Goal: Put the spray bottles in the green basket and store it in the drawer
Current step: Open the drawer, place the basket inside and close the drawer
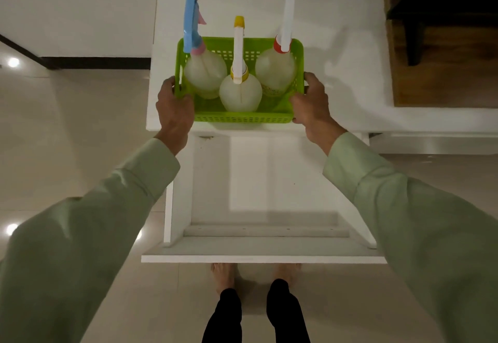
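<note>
The green basket (pixel 242 119) sits at the front edge of the white cabinet top (pixel 336 59). Three spray bottles stand upright inside it: one with a blue and pink trigger (pixel 204 73) on the left, one with a yellow cap (pixel 240 94) in the middle, one with a red collar (pixel 275 69) on the right. My left hand (pixel 173 111) grips the basket's left end. On the right end, my right hand (pixel 312 103) holds the rim. Below the basket the white drawer (pixel 262 244) is pulled out wide, its inside bare.
A dark wooden piece of furniture (pixel 442 46) stands at the back right on the white surface. Glossy floor tiles (pixel 67 132) spread to the left. My bare feet (pixel 223 275) stand just under the drawer's front panel.
</note>
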